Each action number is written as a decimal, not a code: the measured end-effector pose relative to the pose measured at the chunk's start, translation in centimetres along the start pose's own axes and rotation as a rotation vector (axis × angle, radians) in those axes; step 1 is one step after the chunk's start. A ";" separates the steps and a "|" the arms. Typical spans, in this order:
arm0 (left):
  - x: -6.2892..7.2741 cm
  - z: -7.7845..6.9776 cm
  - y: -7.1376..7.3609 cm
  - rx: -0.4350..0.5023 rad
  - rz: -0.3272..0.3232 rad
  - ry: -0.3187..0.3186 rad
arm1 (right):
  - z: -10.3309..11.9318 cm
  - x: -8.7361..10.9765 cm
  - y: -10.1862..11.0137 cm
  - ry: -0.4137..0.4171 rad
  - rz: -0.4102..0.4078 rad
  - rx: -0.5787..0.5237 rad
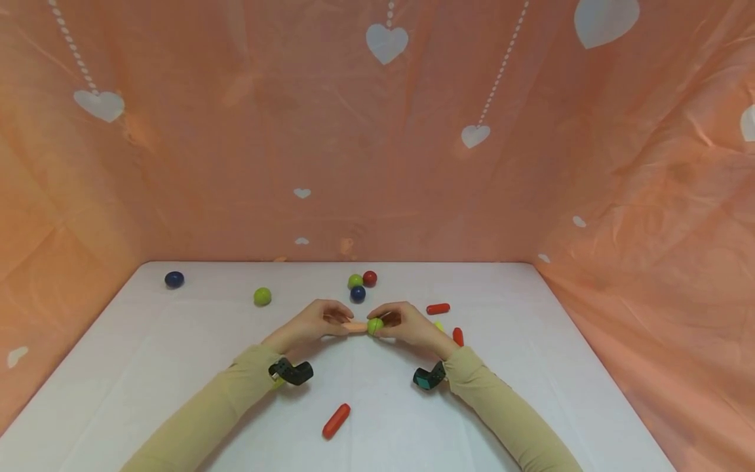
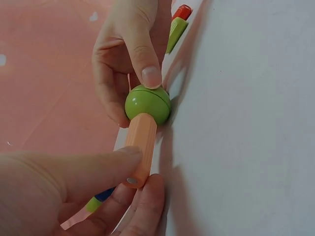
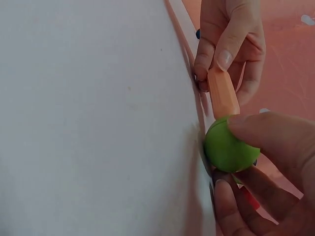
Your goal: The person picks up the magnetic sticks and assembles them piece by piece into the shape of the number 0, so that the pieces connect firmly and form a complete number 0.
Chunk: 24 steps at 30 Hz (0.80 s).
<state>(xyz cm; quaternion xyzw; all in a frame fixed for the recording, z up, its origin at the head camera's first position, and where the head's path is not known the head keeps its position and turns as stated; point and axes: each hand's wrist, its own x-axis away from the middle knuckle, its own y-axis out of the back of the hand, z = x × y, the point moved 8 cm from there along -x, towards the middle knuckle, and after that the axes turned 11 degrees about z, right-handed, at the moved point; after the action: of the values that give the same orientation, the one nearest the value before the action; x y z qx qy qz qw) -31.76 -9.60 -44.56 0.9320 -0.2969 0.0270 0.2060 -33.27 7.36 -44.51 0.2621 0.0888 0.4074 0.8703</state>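
Observation:
My left hand [image 1: 318, 320] pinches a peach-orange faceted stick [image 2: 141, 140] between thumb and fingers. A small metal disc shows in the stick's near end in the left wrist view. My right hand [image 1: 408, 324] holds a glossy green ball [image 3: 230, 146], thumb on one side and fingertips on the other. A thin groove runs around the ball. The stick's far end meets the ball, so the two form one line between my hands above the white table [image 1: 377, 406]. My right fingers hide part of the ball.
Behind my hands sit a green ball [image 1: 355, 281], a red ball [image 1: 369, 278] and a blue ball [image 1: 358, 294]. Farther left are another green ball [image 1: 262, 296] and a dark blue ball [image 1: 174, 280]. Red sticks [image 1: 438, 308] lie to the right, and one red stick [image 1: 336, 421] in front.

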 end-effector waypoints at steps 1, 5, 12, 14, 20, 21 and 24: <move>0.2 0.0 0.0 0.004 0.006 -0.003 | 0.0 0.0 0.0 0.000 0.003 -0.004; 1.0 0.1 0.5 0.022 0.033 -0.024 | 0.1 0.0 -0.1 0.003 0.005 -0.020; 3.2 0.2 2.8 0.049 0.020 -0.084 | 0.0 0.2 0.1 -0.006 -0.004 -0.004; 4.0 0.2 4.0 0.067 -0.011 -0.088 | -0.1 0.3 0.2 -0.016 -0.007 -0.003; 6.9 -0.2 9.0 0.022 -0.178 -0.122 | 0.0 0.5 0.2 -0.017 -0.011 -0.015; 7.4 -0.2 10.0 0.005 -0.213 -0.121 | 0.0 0.5 0.1 -0.019 -0.011 -0.017; 9.0 -0.1 12.4 -0.044 -0.309 -0.126 | -0.4 0.3 0.2 -0.023 -0.009 -0.011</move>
<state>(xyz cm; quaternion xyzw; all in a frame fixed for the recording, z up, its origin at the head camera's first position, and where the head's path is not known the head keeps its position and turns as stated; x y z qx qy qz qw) -31.31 -23.62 -38.39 0.9617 -0.1629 -0.0702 0.2090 -33.33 7.87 -44.69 0.2614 0.0780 0.4010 0.8745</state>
